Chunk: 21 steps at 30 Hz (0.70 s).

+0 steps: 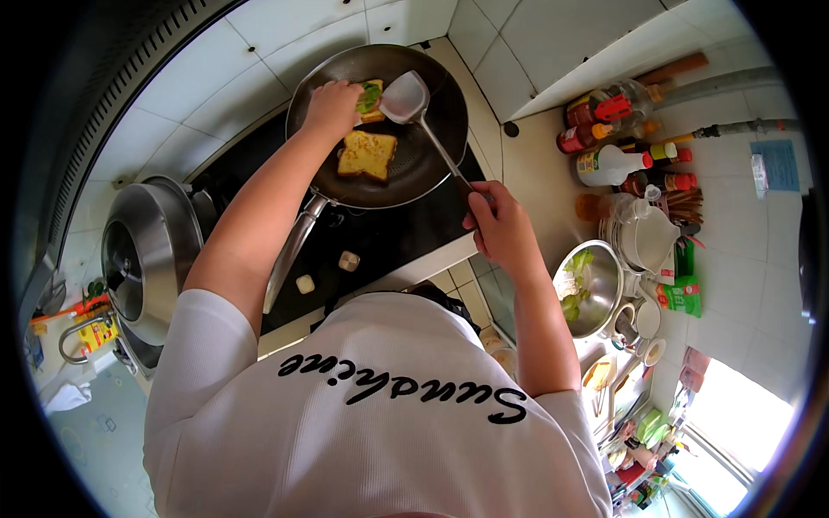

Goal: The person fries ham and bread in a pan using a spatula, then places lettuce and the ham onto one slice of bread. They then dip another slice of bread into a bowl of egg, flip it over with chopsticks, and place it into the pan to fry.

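A dark frying pan (pixel 424 155) with a steel handle rests on the black cooktop. Two pieces of browned bread are in it: one slice (pixel 367 155) lies flat nearer my body, the other (pixel 373 117) is farther up with green lettuce (pixel 369 97) on top. My left hand (pixel 337 107) reaches over the pan, its fingers at the lettuce; the fingertips are partly hidden, so its hold is unclear. My right hand (pixel 495 220) is closed around the dark handle of a metal spatula (pixel 405 97). The spatula's blade is raised at the right side of the lettuce-topped bread.
A steel bowl (pixel 605 291) with lettuce stands on the right counter, beside stacked plates (pixel 644 243) and several sauce bottles (pixel 609 165). At the left is a large steel pot with a lid (pixel 152 252). Two cooktop knobs (pixel 349 261) sit in front of the pan.
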Tool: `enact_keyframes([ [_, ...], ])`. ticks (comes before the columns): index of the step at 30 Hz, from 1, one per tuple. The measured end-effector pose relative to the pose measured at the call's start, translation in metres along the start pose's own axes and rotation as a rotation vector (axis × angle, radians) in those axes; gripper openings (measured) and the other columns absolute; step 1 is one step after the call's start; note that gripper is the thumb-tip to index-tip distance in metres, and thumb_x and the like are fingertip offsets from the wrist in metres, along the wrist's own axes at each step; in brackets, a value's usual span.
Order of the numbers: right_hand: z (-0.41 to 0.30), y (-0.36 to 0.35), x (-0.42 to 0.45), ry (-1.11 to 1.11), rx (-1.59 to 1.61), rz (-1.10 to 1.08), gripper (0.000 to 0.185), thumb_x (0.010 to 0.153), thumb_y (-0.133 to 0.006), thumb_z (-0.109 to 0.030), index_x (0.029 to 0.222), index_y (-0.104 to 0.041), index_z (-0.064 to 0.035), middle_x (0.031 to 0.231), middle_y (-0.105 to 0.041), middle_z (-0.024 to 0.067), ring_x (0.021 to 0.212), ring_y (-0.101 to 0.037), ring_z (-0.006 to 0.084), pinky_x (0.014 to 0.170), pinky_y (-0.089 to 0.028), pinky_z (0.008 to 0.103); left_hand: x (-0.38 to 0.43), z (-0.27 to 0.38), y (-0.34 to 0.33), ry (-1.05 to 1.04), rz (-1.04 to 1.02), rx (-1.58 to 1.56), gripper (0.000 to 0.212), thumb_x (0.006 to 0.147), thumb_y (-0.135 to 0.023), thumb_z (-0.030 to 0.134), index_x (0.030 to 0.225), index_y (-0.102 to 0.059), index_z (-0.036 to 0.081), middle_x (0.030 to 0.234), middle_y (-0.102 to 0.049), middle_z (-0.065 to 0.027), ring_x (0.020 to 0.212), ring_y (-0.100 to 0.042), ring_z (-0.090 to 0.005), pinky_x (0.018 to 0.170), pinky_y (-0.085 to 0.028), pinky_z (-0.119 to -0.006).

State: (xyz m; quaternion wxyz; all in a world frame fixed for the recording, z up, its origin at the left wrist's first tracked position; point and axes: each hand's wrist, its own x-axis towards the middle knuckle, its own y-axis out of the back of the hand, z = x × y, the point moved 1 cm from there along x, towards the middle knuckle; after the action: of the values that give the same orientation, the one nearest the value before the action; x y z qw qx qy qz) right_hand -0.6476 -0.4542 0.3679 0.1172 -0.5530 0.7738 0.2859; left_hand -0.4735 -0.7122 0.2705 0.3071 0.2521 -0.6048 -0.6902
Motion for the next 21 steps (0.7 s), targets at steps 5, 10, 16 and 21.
enact_keyframes([
  [5, 0.001, -0.002, 0.004, -0.011, 0.1, -0.051, 0.027, 0.092, -0.049, -0.022, 0.109, -0.052, -0.0004, 0.067, -0.059, 0.0054, 0.043, -0.049, 0.0099, 0.04, -0.039, 0.0254, -0.002, 0.003, 0.004, 0.026, 0.001, -0.029, 0.037, 0.073, -0.069, 0.015, 0.108, -0.06, 0.01, 0.103, -0.059, -0.0107, 0.104, -0.054, -0.0294, 0.087, -0.042, -0.043],
  [10, -0.002, -0.002, 0.001, 0.001, 0.158, -0.097, 0.026, 0.093, -0.048, -0.021, 0.108, -0.052, -0.0006, 0.068, -0.057, 0.0047, 0.041, -0.046, 0.0085, 0.036, -0.035, 0.0228, 0.002, 0.002, 0.002, 0.061, 0.054, -0.056, 0.029, 0.072, -0.07, 0.017, 0.099, -0.061, 0.009, 0.096, -0.06, -0.0117, 0.096, -0.058, -0.0309, 0.081, -0.046, -0.042],
  [16, -0.005, -0.002, 0.003, 0.008, 0.131, -0.096, 0.027, 0.092, -0.048, -0.021, 0.108, -0.052, -0.0004, 0.067, -0.057, 0.0047, 0.042, -0.047, 0.0088, 0.037, -0.036, 0.0229, 0.011, -0.011, -0.004, 0.105, 0.161, -0.069, 0.023, 0.074, -0.066, 0.017, 0.095, -0.062, 0.008, 0.092, -0.061, -0.014, 0.086, -0.06, -0.0334, 0.073, -0.05, -0.042],
  [21, -0.01, -0.011, 0.013, -0.03, 0.091, -0.117, 0.028, 0.092, -0.048, -0.023, 0.109, -0.051, -0.0002, 0.067, -0.057, 0.0046, 0.042, -0.048, 0.0092, 0.037, -0.037, 0.0226, 0.011, -0.01, 0.004, 0.093, 0.169, -0.115, 0.022, 0.074, -0.063, 0.016, 0.095, -0.061, 0.008, 0.093, -0.061, -0.0129, 0.085, -0.06, -0.0342, 0.074, -0.049, -0.043],
])
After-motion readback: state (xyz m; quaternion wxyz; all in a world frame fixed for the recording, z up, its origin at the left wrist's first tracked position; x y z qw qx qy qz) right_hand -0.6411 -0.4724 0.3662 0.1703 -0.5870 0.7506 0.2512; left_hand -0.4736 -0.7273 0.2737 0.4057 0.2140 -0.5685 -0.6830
